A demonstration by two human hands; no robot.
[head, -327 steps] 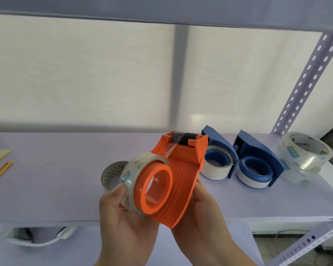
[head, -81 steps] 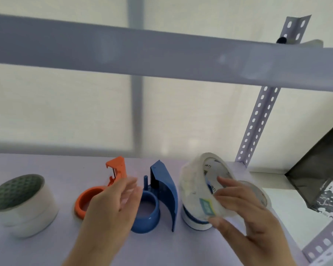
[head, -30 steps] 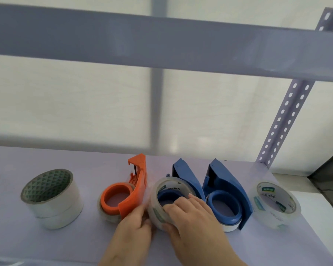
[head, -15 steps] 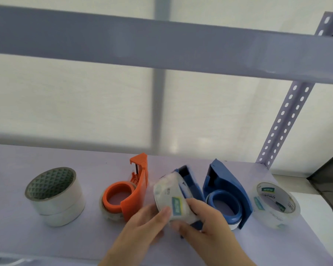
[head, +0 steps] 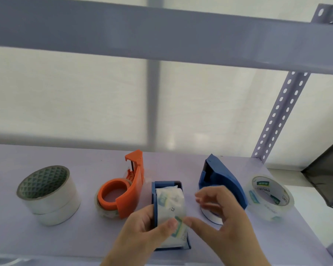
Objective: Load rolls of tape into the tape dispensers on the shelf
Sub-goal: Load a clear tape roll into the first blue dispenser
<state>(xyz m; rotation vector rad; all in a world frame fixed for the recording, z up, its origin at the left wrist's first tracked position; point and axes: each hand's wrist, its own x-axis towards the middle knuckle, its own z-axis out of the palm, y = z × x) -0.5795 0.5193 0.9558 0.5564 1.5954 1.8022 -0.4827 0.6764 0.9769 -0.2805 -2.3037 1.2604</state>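
A blue tape dispenser stands on edge at the shelf's front, with a clear tape roll inside it. My left hand grips the dispenser's left side, thumb on the roll. To the right, my right hand hovers with fingers spread, its thumb tip touching the roll. An orange dispenser holding clear tape lies to the left. A second blue dispenser with white tape lies to the right, partly behind my right hand.
Two stacked white rolls stand at the left of the lilac shelf. A loose clear roll lies at the right, near a perforated upright. The upper shelf beam crosses overhead.
The clear roll went from my right hand onto the middle blue dispenser. That dispenser has been turned up on edge. My right hand has opened and drawn slightly away.
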